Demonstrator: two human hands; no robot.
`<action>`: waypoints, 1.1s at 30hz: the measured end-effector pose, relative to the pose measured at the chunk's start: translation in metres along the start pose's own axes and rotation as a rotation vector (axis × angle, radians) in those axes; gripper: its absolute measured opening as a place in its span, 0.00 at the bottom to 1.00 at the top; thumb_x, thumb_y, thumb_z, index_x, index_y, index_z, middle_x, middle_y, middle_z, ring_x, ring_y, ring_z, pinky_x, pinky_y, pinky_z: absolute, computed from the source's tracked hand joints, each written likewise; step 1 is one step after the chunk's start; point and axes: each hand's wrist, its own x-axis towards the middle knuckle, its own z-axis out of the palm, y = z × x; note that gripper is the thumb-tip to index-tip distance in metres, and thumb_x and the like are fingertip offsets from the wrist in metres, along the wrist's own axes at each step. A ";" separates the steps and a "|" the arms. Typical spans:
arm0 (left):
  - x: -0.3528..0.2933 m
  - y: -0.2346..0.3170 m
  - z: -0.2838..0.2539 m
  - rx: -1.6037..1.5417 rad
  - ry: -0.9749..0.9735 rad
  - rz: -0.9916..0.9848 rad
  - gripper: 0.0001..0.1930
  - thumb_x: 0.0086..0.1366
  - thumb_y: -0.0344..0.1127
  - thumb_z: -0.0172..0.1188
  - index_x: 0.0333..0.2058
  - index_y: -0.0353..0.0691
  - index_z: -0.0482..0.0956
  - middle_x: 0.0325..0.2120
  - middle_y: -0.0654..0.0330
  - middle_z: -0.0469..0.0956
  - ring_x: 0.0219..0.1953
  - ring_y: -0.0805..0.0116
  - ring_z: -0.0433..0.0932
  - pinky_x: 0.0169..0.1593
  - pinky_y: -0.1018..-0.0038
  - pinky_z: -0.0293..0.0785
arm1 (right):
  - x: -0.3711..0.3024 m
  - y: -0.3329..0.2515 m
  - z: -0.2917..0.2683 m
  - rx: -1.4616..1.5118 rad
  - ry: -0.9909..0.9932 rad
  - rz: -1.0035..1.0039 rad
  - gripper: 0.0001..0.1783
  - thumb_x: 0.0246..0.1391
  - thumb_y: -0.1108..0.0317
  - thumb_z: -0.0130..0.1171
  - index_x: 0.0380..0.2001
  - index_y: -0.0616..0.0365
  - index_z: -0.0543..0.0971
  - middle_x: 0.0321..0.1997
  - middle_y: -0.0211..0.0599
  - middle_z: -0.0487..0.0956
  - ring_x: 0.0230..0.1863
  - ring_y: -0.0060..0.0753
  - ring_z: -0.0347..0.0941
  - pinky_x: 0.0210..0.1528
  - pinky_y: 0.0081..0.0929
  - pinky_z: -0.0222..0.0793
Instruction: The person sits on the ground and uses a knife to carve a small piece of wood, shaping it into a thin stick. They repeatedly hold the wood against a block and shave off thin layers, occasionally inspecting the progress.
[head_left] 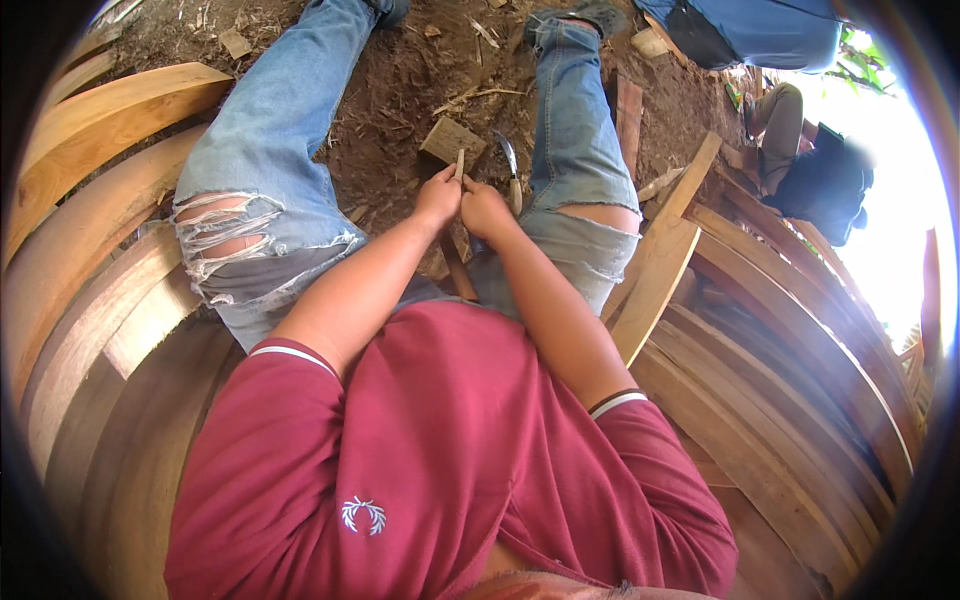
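**A thin wooden strip [460, 164] between our two hands**

We pinch the strip upright in our left hand [439, 198]; our right hand [486, 209] curls at its lower end, though we cannot tell whether it grips too. Just beyond sit a wooden block [453, 140] and a curved knife [514, 178], between our jeans legs [262, 155]. Planks [770, 400] flank us; another person [815, 180] is off to the right.

We count one left hand [438, 199], one right hand [486, 210], one stick [460, 163], one knife [515, 185] and one shirt [430, 430]. We see two jeans legs [275, 125], two torn knees [605, 216] and two shoes [595, 15]. We make out at least one other person [818, 180]. Planks [770, 430] overlap too much for us to count.
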 end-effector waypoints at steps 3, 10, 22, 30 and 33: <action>0.010 -0.015 0.001 0.010 0.007 0.034 0.24 0.71 0.39 0.50 0.63 0.41 0.74 0.55 0.47 0.79 0.57 0.57 0.78 0.58 0.69 0.71 | 0.003 0.003 0.003 0.053 0.001 0.056 0.32 0.58 0.67 0.46 0.66 0.63 0.69 0.53 0.66 0.79 0.56 0.52 0.78 0.58 0.37 0.70; 0.025 -0.027 0.005 -0.029 -0.011 -0.001 0.23 0.71 0.40 0.50 0.63 0.40 0.74 0.56 0.47 0.79 0.57 0.57 0.78 0.58 0.68 0.71 | -0.008 0.022 0.008 0.166 0.123 -0.030 0.31 0.60 0.69 0.44 0.67 0.60 0.69 0.49 0.59 0.76 0.48 0.48 0.73 0.52 0.37 0.69; 0.033 -0.038 0.006 -0.172 -0.046 -0.021 0.23 0.74 0.38 0.47 0.65 0.43 0.71 0.42 0.58 0.82 0.33 0.74 0.77 0.37 0.76 0.72 | -0.007 0.006 -0.001 0.151 0.028 0.012 0.32 0.59 0.69 0.44 0.68 0.61 0.68 0.39 0.56 0.79 0.36 0.41 0.73 0.42 0.35 0.69; -0.004 0.004 0.004 -0.109 -0.044 -0.027 0.25 0.74 0.40 0.50 0.66 0.39 0.70 0.54 0.55 0.80 0.53 0.68 0.78 0.56 0.73 0.71 | -0.001 -0.001 -0.005 0.132 0.011 0.095 0.31 0.59 0.68 0.44 0.67 0.61 0.68 0.59 0.68 0.74 0.62 0.61 0.72 0.64 0.43 0.66; 0.009 -0.010 0.004 -0.104 -0.025 0.001 0.25 0.73 0.40 0.49 0.65 0.37 0.70 0.59 0.50 0.76 0.59 0.61 0.75 0.59 0.71 0.69 | -0.018 0.007 -0.006 0.158 0.001 0.052 0.31 0.59 0.68 0.44 0.67 0.61 0.69 0.59 0.68 0.74 0.62 0.62 0.71 0.64 0.43 0.66</action>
